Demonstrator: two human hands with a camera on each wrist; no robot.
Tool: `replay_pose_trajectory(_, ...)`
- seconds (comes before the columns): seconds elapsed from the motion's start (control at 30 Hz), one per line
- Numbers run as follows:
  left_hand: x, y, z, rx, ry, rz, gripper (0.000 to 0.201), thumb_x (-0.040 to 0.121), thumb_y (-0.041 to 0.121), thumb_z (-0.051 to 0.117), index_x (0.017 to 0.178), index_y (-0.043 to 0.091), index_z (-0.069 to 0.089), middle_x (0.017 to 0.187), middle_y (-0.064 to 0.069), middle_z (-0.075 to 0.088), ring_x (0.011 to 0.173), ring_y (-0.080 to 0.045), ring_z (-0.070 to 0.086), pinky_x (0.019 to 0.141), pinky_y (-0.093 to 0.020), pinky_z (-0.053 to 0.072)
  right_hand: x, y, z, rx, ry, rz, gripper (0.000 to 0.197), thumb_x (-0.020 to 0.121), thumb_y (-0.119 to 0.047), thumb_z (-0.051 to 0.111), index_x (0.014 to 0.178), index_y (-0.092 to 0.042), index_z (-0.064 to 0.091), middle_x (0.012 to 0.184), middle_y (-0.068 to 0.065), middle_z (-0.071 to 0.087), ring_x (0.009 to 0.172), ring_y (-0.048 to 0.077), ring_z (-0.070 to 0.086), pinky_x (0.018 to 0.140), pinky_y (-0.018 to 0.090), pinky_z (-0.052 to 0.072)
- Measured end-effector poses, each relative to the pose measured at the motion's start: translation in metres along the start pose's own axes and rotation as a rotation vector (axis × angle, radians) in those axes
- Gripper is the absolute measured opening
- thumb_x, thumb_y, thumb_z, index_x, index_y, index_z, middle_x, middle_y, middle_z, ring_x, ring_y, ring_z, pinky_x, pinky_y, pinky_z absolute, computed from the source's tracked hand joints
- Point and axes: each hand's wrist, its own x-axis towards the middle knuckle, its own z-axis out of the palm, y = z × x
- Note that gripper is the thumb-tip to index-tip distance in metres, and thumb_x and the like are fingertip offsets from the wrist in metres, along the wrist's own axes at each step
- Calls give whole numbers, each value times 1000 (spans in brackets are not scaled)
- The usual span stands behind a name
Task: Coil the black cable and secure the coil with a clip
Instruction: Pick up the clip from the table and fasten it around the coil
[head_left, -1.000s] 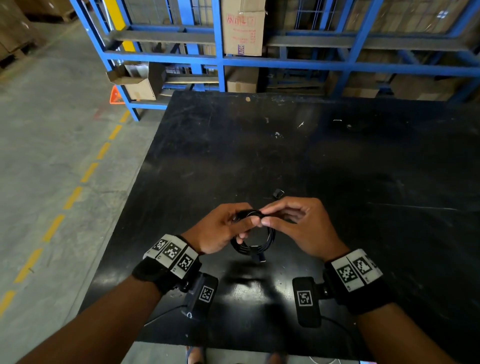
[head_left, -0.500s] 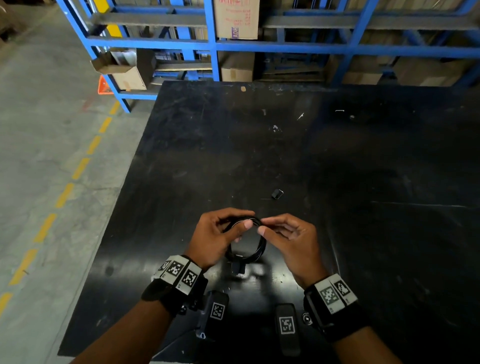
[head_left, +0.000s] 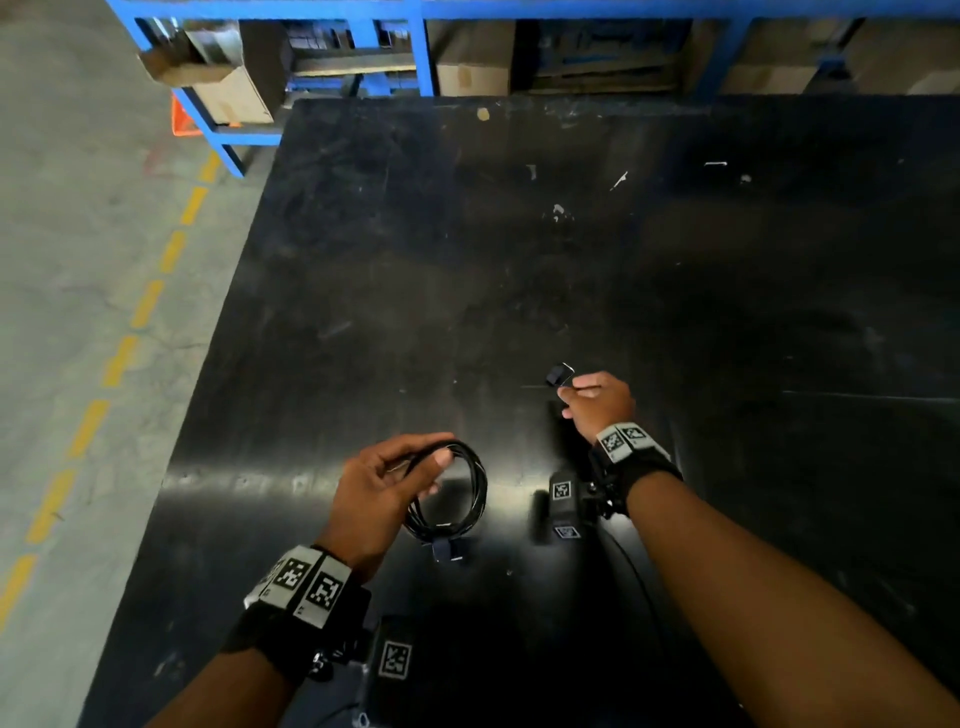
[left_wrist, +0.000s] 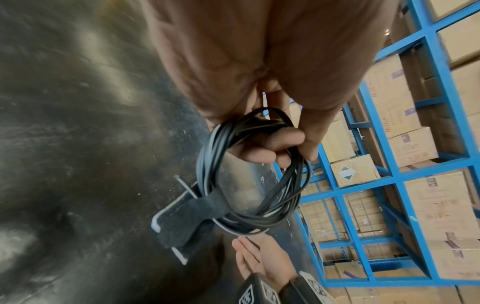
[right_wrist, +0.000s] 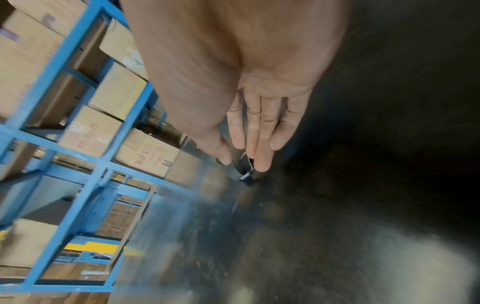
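**Coil in hand, clip within reach**

Reaching forward over the black table (head_left: 363, 291), the right hand (head_left: 597, 402) arrives at the small black clip (head_left: 560, 373) lying on the surface, while the left hand (head_left: 384, 493) holds the black cable (head_left: 470, 499) as a finished coil above the near part of the table. By my reading, the coiling is done and the step in hand is fetching the clip; fastening is not yet done.

In the right wrist view, the right fingers (right_wrist: 262, 131) are extended nearly straight and close together, with the thumb set apart beside them; the clip (right_wrist: 244, 166) sits in the gap at their tips. The blur hides whether they already pinch it, so I cannot tell if the clip is gripped or only touched.

The left fingers (left_wrist: 267, 147) curl through the loops (left_wrist: 249, 185), thumb closing over the top, clenched round the bundle. A dark strap (left_wrist: 187, 214) already wraps one side of the coil, hanging below.

Next, probably: pinch the clip firmly, carry it back to the coil, and close it over all the strands without letting loops slip.
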Motion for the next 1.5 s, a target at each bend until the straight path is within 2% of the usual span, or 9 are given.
replay_pose_trajectory(0.1, 3, -8, -2, 5, 5, -32, 21, 91, 5, 71, 110, 9, 79, 98, 0, 82, 69, -1, 69, 66, -15, 52, 36, 21, 19, -43, -22, -30, 27, 67, -31, 86, 74, -29, 60, 85, 13, 81, 83, 34, 78, 86, 50, 62)
replay_pose_trajectory(0.3, 3, -2, 0, 13, 3, -16, 25, 91, 0, 70, 114, 7, 77, 100, 1, 81, 70, 1, 70, 67, -13, 53, 43, 6, 26, -153, 20, -82, 31, 80, -22, 80, 58, -27, 59, 88, 14, 81, 86, 35, 78, 92, 46, 59)
replay_pose_trajectory(0.43, 3, 5, -3, 17, 32, 47, 23, 89, -1, 72, 112, 1, 71, 99, -6, 77, 73, -4, 71, 66, -16, 55, 8, -15, 6, -44, -19, -157, 14, 86, -9, 77, 76, -16, 70, 86, 13, 79, 79, 31, 79, 80, 39, 63)
replay_pose_trajectory(0.5, 5, 7, -5, -10, 56, 39, 15, 90, -2, 71, 104, -1, 69, 88, 3, 79, 66, -6, 69, 64, -18, 55, -24, -30, -8, 89, -80, -238, 12, 87, 0, 74, 81, -10, 69, 83, 13, 77, 81, 35, 80, 73, 37, 64)
replay_pose_trajectory(0.7, 1, 24, -7, -97, 76, 13, 8, 93, 0, 68, 94, 8, 70, 68, 5, 65, 56, -7, 56, 70, -31, 52, -162, -68, -55, 406, -265, -432, 11, 84, 5, 76, 91, -2, 72, 90, 13, 80, 86, 29, 81, 78, 30, 63)
replay_pose_trajectory(0.83, -14, 41, -1, -95, 45, 62, 9, 94, 1, 68, 91, 10, 67, 76, 3, 65, 58, -10, 57, 72, -36, 53, -230, -76, -61, 439, -358, -509, 16, 81, 6, 78, 91, -7, 76, 94, 11, 81, 89, 29, 80, 86, 34, 63)
replay_pose_trajectory(1.0, -37, 56, 5, -71, 14, 136, 5, 87, 18, 72, 91, 16, 69, 81, -2, 65, 66, -17, 58, 72, -35, 50, -254, -63, -44, 293, -324, -633, 21, 85, 1, 77, 96, -18, 78, 96, -1, 81, 92, 17, 79, 87, 40, 63)
replay_pose_trajectory(1.23, -59, 72, 9, -3, 77, 258, 13, 95, 2, 69, 99, -8, 63, 90, -3, 69, 67, 1, 65, 63, -16, 54, -271, -66, -40, 290, -195, -685, 19, 85, 2, 77, 95, -13, 76, 94, -1, 80, 90, 14, 79, 84, 39, 64)
replay_pose_trajectory(1.5, -80, 82, 6, -29, 8, 306, 13, 95, 0, 67, 99, -11, 62, 90, -9, 70, 71, -3, 70, 65, -18, 55, -289, -75, -32, 319, -152, -734, 22, 85, 7, 75, 99, -9, 76, 102, -1, 80, 97, 10, 78, 88, 34, 64)
